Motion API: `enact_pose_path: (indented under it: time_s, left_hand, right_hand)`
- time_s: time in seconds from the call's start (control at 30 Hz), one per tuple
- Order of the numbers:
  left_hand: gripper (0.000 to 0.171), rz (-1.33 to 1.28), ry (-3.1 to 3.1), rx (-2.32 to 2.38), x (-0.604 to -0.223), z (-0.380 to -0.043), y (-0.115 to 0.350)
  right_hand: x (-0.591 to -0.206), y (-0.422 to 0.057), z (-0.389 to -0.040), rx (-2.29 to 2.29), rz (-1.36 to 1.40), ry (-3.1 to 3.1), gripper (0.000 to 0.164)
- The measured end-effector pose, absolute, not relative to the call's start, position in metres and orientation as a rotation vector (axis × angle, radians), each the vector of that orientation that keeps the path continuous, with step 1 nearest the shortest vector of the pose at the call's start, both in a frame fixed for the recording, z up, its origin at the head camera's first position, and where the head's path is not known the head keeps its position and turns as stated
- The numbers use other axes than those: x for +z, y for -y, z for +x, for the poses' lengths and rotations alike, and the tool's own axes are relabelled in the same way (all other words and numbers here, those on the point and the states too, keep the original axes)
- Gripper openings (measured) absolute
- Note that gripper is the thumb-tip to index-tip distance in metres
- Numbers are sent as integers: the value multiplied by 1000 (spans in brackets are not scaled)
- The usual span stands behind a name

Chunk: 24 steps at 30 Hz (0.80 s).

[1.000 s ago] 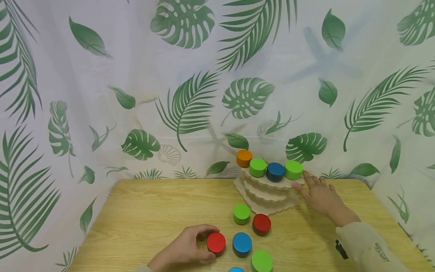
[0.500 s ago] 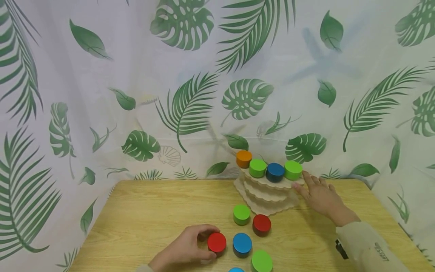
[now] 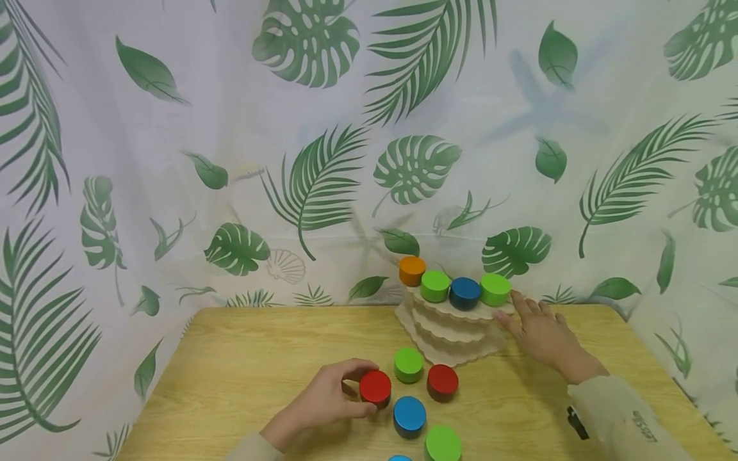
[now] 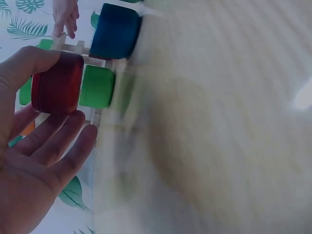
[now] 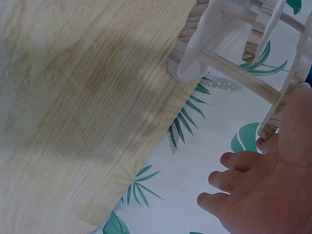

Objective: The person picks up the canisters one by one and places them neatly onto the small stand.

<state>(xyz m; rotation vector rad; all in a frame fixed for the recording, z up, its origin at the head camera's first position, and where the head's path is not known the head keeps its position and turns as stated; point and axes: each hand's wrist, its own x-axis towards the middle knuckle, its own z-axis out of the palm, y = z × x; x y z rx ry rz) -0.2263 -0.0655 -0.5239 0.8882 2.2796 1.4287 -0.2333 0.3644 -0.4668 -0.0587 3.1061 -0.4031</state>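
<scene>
L hand (image 3: pixel 327 398) grips a red block (image 3: pixel 375 388), apparently just off the tabletop (image 3: pixel 259 352), near a blue block (image 3: pixel 410 415). R hand (image 3: pixel 543 331), fingers extended, touches the stand (image 3: pixel 450 328) up top. Tip: keep red lvl, clear nbrs, steady stand w/ light pressure.

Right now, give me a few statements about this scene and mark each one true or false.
1. The left hand holds a red cylinder. True.
2. The right hand holds an orange cylinder. False: the right hand touches the top tier of the stand and holds no cylinder.
3. A dark blue cylinder sits between two green cylinders on the top tier. True.
4. The orange cylinder stands directly on the table. False: the orange cylinder is at the left end of the top tier's row.
</scene>
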Motion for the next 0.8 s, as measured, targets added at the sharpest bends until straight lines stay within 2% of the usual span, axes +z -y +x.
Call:
enact_pose_path:
  time_s: [0.33,0.8]
  left_hand:
    - [63,851,-2297,1454,-509,-236,37]
    - [62,972,-2322,1434,-498,-255,-20]
  right_hand:
    - [-467,-364,-234,-413,-57,-3113,90]
    - [-466,-362,-232,-424,-49,-3117,89]
